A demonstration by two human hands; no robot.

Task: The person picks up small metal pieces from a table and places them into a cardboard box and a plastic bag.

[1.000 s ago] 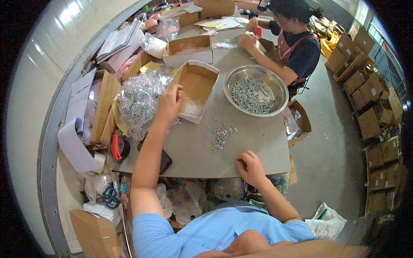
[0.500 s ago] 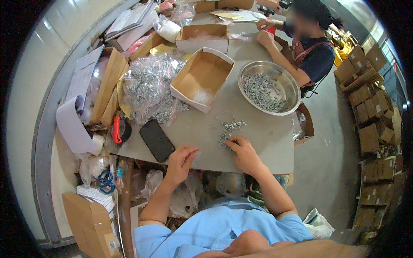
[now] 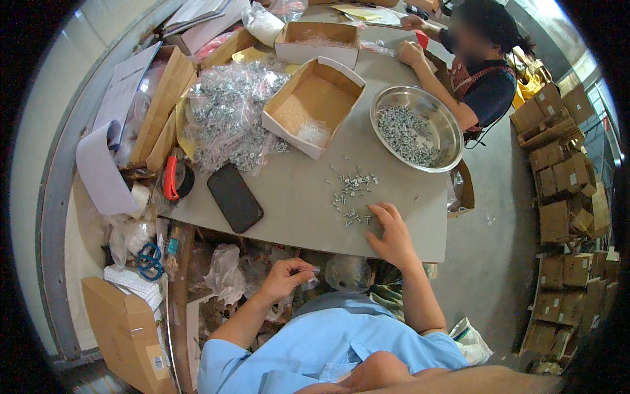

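Shiny metal bowl and screws, matt grey table, brown cardboard box

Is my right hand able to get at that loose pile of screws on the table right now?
Probably yes. The right hand rests on the grey table right beside the loose screws, fingertips nearly touching the nearest ones, and nothing lies between them.

Bare tabletop between phone and loose screws; bowl beyond.
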